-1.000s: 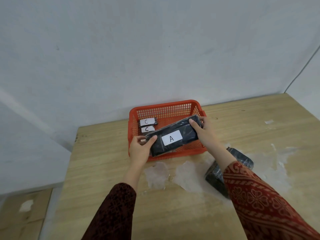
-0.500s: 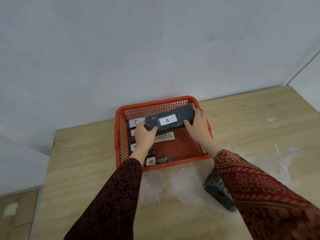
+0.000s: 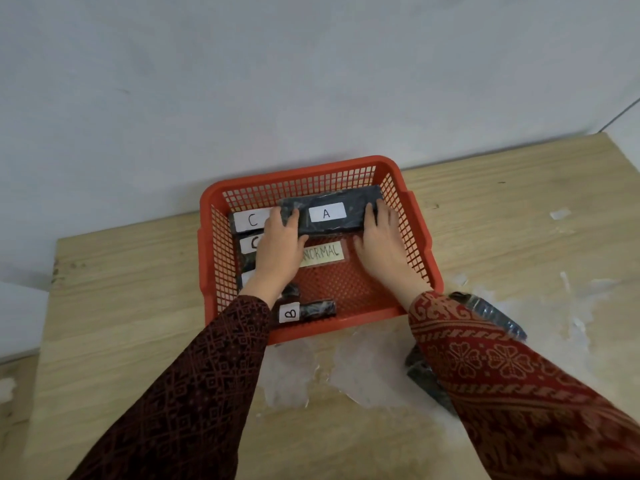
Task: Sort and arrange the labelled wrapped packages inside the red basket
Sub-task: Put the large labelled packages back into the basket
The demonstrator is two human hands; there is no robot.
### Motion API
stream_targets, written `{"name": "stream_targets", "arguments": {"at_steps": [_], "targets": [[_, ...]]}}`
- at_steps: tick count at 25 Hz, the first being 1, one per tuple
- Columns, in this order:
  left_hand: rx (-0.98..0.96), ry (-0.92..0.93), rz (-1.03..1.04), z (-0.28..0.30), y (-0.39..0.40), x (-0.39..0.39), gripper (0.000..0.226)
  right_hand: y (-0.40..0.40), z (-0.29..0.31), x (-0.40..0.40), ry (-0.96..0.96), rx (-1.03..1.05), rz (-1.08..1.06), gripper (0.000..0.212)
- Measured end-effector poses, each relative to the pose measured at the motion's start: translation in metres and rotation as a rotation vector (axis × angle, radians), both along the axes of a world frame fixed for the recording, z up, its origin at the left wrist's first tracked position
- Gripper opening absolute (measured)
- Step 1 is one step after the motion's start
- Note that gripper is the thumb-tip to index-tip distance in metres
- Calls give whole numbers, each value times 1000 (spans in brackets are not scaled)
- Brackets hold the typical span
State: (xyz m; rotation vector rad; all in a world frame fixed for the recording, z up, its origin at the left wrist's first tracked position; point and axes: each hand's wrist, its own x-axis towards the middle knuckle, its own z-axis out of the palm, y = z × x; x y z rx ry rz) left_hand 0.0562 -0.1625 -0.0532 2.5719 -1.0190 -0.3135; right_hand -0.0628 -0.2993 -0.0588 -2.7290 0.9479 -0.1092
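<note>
Both hands grip the dark wrapped package labelled A [image 3: 329, 213] at the back of the red basket [image 3: 420, 233], centre of frame: the left hand [image 3: 278, 251] has fingers curled over its left end, the right hand [image 3: 382, 244] clamps its right end. Two packages labelled C [image 3: 250, 220] lie at the basket's left, one labelled B [image 3: 306, 310] along its near wall, and a NORMAL card [image 3: 323, 253] sits on the floor between the hands.

Single head camera is looking forward and down over the table [image 3: 138, 306], close above the basket [image 3: 420, 233] at its far edge, facing the wall [image 3: 311, 81].
</note>
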Motion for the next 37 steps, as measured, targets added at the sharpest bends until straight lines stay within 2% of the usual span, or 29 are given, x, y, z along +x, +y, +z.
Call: {"name": "stream_targets", "arguments": {"at_steps": [4, 6, 9, 11, 13, 15, 17, 18, 20, 22, 23, 27, 29, 31, 33, 35, 37], "targets": [[168, -26, -33, -2, 0, 5, 54, 1, -8, 0, 94, 74, 14, 73], [220, -105, -21, -2, -3, 1, 53, 0, -6, -2, 198, 121, 40, 84], [185, -251, -23, 2, -7, -11, 42, 1, 18, -8, 248, 242, 79, 86], [144, -286, -45, 5, -7, -14, 35, 7, 40, -19, 130, 257, 108, 78], [165, -275, -51, 12, -7, -16, 32, 20, 59, -48, -126, 217, 98, 65], [159, -228, -33, 22, -9, -27, 40, 40, 68, -94, -379, 159, 37, 52], [36, -170, -75, 33, -10, -52, 48, 59, 58, -145, -486, 160, -88, 46], [-46, -156, -154, 39, -11, -70, 49, 66, 49, -169, -445, 177, -165, 52], [-152, -148, -356, 50, -9, -112, 48, 78, 27, -213, -171, 187, -292, 79], [-163, -136, -505, 55, -2, -149, 47, 88, 7, -237, 120, 139, -299, 98], [-150, -134, -556, 55, 2, -164, 46, 90, 2, -242, 187, 110, -269, 99], [-99, -99, -705, 46, 25, -206, 51, 83, 17, -244, 127, 151, -226, 91], [-133, 112, -667, 44, 37, -213, 57, 75, 44, -249, -1, 278, -298, 88], [-219, 489, -445, 50, 46, -215, 57, 63, 83, -259, -257, 496, -374, 84], [-307, 704, -246, 58, 50, -216, 54, 53, 123, -268, -560, 811, -393, 69], [-377, 835, -136, 65, 54, -218, 55, 47, 153, -271, -652, 1102, -369, 64], [-498, 1028, -48, 73, 55, -220, 53, 47, 166, -268, -676, 1251, -337, 66]]}}
